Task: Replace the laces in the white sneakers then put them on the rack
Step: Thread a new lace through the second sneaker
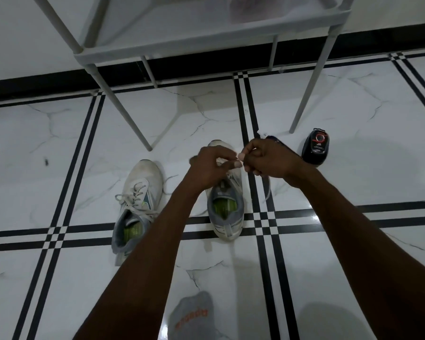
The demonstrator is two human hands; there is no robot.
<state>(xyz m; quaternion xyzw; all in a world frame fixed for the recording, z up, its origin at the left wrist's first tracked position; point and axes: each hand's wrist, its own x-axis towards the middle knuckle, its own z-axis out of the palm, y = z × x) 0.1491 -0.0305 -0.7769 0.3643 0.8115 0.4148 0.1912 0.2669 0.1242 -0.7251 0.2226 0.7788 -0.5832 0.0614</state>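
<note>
Two white sneakers with grey collars and green insoles stand on the tiled floor. The left sneaker [139, 192] is laced with a white lace. Both hands hover over the front of the right sneaker [227, 212]. My left hand [207, 168] has its fingers curled and pinches a white lace over the eyelets. My right hand [268, 158] pinches the same lace [268, 190] close beside it, and a loose length trails down to the floor on the right. The grey shoe rack [123, 54] stands just behind the sneakers.
A black shoe-polish bottle [315, 149] stands on the floor at the right, near a rack leg [307, 94]. A dark packet [277, 143] lies partly hidden behind my right hand. My grey-socked foot [194, 315] is at the bottom centre.
</note>
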